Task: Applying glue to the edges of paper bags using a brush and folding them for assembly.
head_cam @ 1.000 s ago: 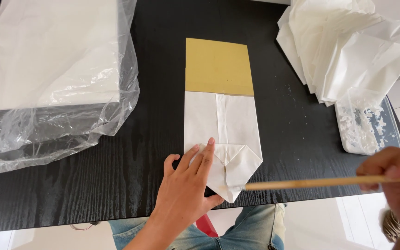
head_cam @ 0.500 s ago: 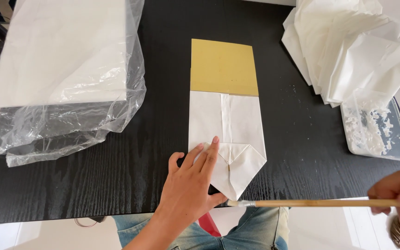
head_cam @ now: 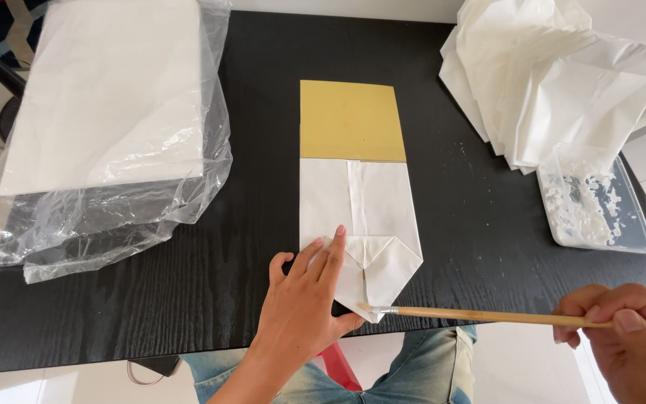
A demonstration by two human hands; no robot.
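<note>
Paper bag, white with a gold panel at its 12 o'clock end, lies flat at the middle of the black desk. The left hand presses open-palmed on its folded bottom flaps at 6 o'clock, grip closed on nothing. The right hand, at 4 o'clock, pinches a wooden brush whose tip touches the flap's lower corner. Loose white sheets and a glue tray sit at 2 o'clock; a plastic-wrapped paper stack at 10 o'clock.

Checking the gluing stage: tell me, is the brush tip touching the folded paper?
Yes, the brush in the right hand has its tip on the folded paper's bottom point.
</note>
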